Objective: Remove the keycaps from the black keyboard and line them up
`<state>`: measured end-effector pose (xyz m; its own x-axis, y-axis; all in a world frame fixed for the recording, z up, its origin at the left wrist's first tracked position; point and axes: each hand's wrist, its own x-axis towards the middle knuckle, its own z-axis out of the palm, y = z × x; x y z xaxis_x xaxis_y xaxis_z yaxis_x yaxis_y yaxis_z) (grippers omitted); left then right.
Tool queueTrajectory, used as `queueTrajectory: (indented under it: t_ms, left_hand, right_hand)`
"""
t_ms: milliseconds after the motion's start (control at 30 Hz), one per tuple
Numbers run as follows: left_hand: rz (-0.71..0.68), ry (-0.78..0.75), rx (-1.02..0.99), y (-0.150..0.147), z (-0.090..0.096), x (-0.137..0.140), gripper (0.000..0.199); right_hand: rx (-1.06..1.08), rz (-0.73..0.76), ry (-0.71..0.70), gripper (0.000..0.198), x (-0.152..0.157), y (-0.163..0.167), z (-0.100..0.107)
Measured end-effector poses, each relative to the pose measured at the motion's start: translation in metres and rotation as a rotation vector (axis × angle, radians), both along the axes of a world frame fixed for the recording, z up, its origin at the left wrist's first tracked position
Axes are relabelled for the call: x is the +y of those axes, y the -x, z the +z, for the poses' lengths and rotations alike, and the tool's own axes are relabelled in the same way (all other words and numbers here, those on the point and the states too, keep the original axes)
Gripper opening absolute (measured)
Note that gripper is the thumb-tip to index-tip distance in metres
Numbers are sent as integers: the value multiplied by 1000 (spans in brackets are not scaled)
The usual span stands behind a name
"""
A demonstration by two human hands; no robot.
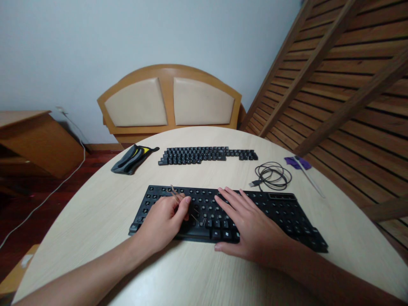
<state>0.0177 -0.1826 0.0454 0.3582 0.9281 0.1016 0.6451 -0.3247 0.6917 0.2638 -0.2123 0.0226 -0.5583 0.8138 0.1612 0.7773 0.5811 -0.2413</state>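
Observation:
A black keyboard [204,233] lies across the near part of the table, most of its keycaps off and the key posts bare. Several keycaps [226,234] are still on along its near edge. My left hand [168,219] is closed around a thin metal wire keycap puller [174,191]. Its two wire prongs reach down beside a keycap near the middle of the bottom rows. Fingers spread, my right hand [247,223] rests flat on the keyboard right of centre and covers some of the keys. Loose black keycaps [194,155] are set out in rows behind the keyboard.
A black and yellow pouch [134,159] lies at the back left of the round table [105,221]. Behind the keyboard is its coiled USB cable [273,175]. A purple cloth [298,162] with a thin pale stick [310,177] across it lies at the right edge.

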Motion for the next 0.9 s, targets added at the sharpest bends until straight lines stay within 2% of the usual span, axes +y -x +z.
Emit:
queueTrajectory:
  t_ms: [267, 900]
  left_hand:
    - [13, -1, 15, 0, -3, 2, 55]
    - [-36, -40, 81, 0, 4, -7, 53]
  right_hand:
    - [15, -1, 1, 97, 0, 0, 1]
    - [-11, -4, 2, 98, 1, 1, 1]
